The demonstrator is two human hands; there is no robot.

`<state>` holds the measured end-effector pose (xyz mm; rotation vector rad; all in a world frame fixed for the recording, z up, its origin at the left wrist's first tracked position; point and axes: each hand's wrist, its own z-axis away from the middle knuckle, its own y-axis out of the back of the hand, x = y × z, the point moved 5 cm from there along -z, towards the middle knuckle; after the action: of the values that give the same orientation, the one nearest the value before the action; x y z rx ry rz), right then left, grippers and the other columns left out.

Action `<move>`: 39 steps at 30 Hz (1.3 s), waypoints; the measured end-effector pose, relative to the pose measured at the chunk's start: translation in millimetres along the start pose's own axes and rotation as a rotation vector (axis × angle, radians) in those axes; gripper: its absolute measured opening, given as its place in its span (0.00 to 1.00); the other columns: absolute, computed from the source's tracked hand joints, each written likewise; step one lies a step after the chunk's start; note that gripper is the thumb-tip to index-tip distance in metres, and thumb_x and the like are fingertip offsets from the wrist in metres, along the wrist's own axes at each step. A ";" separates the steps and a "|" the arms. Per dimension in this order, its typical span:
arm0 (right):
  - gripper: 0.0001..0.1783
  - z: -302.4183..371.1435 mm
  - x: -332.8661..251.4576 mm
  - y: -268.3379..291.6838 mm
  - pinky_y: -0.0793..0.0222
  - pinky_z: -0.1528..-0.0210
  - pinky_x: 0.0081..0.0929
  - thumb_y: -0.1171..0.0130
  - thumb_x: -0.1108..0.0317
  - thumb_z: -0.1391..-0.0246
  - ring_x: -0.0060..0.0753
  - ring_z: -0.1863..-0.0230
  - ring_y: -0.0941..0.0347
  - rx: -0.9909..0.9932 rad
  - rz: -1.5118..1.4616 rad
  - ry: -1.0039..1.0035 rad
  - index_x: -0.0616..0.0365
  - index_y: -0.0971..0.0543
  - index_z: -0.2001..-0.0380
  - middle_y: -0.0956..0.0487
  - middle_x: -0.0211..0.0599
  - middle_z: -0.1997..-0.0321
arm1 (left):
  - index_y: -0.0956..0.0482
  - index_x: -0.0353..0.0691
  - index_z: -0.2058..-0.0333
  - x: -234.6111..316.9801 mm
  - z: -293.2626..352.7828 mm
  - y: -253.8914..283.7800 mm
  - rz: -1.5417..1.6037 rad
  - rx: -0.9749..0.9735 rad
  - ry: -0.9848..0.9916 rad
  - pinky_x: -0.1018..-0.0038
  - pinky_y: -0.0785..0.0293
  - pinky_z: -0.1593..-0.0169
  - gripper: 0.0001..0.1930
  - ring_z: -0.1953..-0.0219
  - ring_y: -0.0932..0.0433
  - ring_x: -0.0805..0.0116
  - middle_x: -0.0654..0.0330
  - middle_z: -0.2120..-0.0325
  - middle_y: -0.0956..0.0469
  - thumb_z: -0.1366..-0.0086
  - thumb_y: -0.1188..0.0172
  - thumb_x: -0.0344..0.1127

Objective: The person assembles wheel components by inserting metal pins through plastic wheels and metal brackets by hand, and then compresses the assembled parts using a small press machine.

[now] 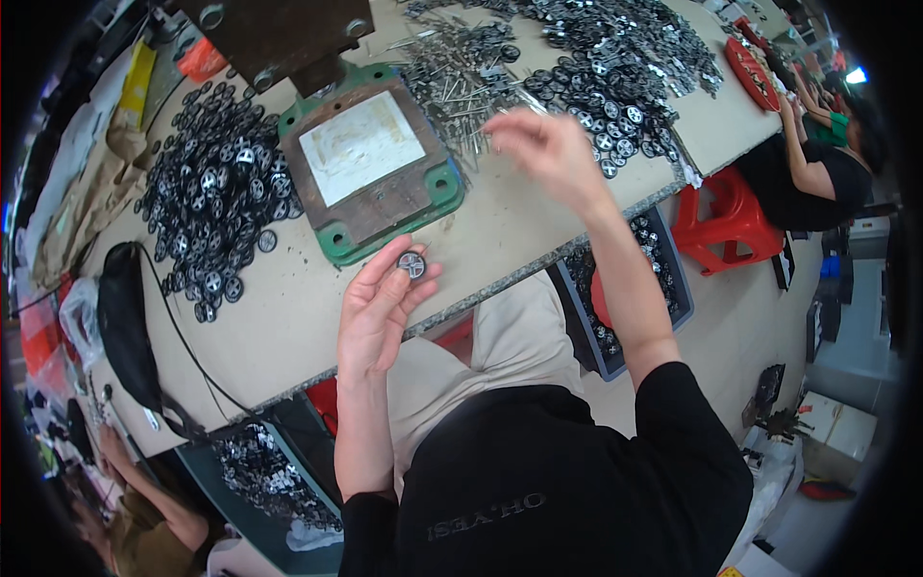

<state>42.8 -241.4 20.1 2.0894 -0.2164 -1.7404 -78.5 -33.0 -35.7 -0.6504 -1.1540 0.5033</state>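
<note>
My left hand (380, 303) pinches a small black toy wheel (411, 265) with silver spokes between thumb and fingers, just past the table's near edge. Beside the pile of thin metal pins (471, 96), my right hand (553, 154) is raised with its fingers bent together; they are slightly blurred, and whatever is between them is too small to make out. A press with a green base (444, 190) and a white plate (361, 146) on its bed stands between the hands, farther back. Left of it lies a large heap of similar wheels (216, 178).
More wheels (611, 120) and small dark parts (635, 38) cover the table's far right. A grey crate (680, 279) of parts sits below the edge, near a red stool (726, 226). A teal bin (288, 438) is at lower left. Other people work at both sides.
</note>
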 end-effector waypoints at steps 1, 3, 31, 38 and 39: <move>0.09 -19.4 11.9 23.0 0.33 0.73 0.18 0.45 0.71 0.51 0.19 0.77 0.29 0.151 0.271 0.086 0.63 0.21 0.66 0.21 0.34 0.75 | 0.34 0.33 0.49 -0.2 -0.6 -1.0 -0.006 0.006 0.006 0.72 0.25 0.55 0.18 0.56 0.25 0.60 0.52 0.56 0.28 0.39 0.51 0.25; 0.17 -47.5 18.3 48.4 0.36 0.74 0.23 0.45 0.58 0.50 0.25 0.80 0.30 0.192 0.571 -0.093 0.64 0.21 0.72 0.25 0.36 0.83 | 0.34 0.32 0.49 -1.8 -0.4 2.4 -0.008 -0.001 0.002 0.72 0.25 0.55 0.18 0.56 0.25 0.60 0.52 0.56 0.28 0.39 0.50 0.25; 0.15 53.9 -12.5 -50.4 0.31 0.65 0.15 0.40 0.78 0.56 0.19 0.68 0.27 -0.126 -0.436 -0.062 0.70 0.24 0.61 0.21 0.37 0.68 | 0.32 0.32 0.51 -1.1 0.5 -2.6 -0.001 0.012 -0.064 0.74 0.28 0.56 0.18 0.59 0.25 0.64 0.54 0.59 0.27 0.41 0.47 0.24; 0.16 57.1 -14.1 -48.0 0.32 0.65 0.15 0.38 0.76 0.56 0.18 0.69 0.28 -0.083 -0.355 -0.032 0.70 0.24 0.61 0.21 0.37 0.68 | 0.31 0.32 0.52 -2.6 1.0 -1.9 -0.008 0.017 -0.086 0.74 0.28 0.56 0.18 0.60 0.25 0.64 0.55 0.60 0.26 0.42 0.46 0.25; 0.16 57.2 -13.1 -48.5 0.32 0.66 0.14 0.38 0.75 0.56 0.18 0.69 0.28 -0.084 -0.375 -0.055 0.70 0.24 0.61 0.21 0.37 0.69 | 0.31 0.32 0.52 -2.8 0.6 -1.7 -0.008 0.017 -0.086 0.74 0.28 0.56 0.18 0.60 0.25 0.64 0.55 0.60 0.26 0.42 0.46 0.25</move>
<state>-22.1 -204.8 4.5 2.1240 0.2457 -1.9773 -80.0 -35.9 -36.3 -0.6142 -1.2317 0.5382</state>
